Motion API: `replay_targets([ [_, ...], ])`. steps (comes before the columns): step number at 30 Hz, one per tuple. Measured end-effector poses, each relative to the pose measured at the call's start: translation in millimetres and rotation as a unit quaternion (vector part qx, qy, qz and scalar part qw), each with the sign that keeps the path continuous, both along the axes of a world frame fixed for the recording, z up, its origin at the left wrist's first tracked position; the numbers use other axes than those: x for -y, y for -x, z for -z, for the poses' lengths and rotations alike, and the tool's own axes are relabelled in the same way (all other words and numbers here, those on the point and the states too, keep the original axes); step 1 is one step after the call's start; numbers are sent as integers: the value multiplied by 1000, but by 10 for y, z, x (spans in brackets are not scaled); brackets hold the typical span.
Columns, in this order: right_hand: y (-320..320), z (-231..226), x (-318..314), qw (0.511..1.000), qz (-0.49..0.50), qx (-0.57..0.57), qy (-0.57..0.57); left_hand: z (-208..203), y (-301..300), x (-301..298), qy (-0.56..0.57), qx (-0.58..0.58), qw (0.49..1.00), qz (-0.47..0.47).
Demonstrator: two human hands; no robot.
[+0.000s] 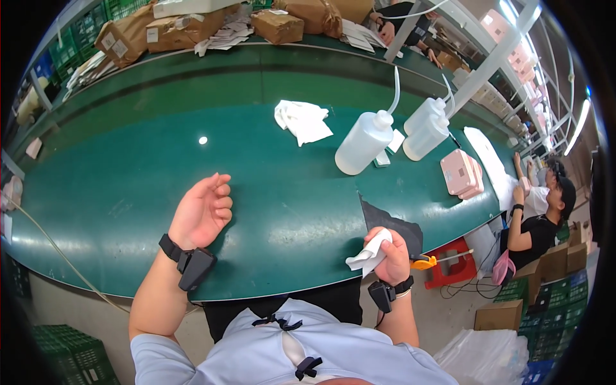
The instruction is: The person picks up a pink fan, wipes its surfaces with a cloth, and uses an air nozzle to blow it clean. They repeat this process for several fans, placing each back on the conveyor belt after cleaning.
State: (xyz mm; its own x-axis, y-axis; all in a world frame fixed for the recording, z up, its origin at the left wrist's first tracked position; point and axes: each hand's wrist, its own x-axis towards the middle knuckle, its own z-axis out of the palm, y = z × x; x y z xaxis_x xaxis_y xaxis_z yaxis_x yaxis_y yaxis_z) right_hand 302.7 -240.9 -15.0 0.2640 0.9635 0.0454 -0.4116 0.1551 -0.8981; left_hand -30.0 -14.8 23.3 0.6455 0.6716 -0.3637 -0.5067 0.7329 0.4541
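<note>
My left hand (204, 212) rests palm up over the green tabletop (276, 224), its fingers loosely curled and nothing in them. My right hand (393, 256), close to the near edge, is closed round a crumpled white wiping cloth (369, 255), which hangs out past the fingers on the left. Just beyond that hand lies a dark grey cloth or sheet (404, 230). An orange-handled tool with a thin rod (424, 262) sticks out to the right of the hand; its exact kind is unclear. Both wrists wear black strapped devices.
Squeeze bottles (364, 142) with bent spouts stand at the right, near stacked pink boxes (461, 173). Another white cloth (303, 122) lies farther back. Wrapped parcels (278, 27) line the far shelf. Co-workers (536, 218) sit at the right, by a red stool (452, 263).
</note>
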Motion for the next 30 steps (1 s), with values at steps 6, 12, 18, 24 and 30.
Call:
replay_targets([
  [6,10,-10,-16,1000,7,-21,0,-10,-28,22,2,-15,1000,9],
  [12,-52,-1,-7,998,-30,-63,-11,8,-36,30,4,-24,1000,9],
  [18,-66,8,-33,996,-36,-84,-7,-11,-52,49,9,-28,999,19],
  [24,-84,43,-16,994,-45,-101,-14,-31,-44,65,4,-29,999,19],
  [30,-85,53,-25,992,-45,-114,-25,12,-45,43,6,-27,999,24],
])
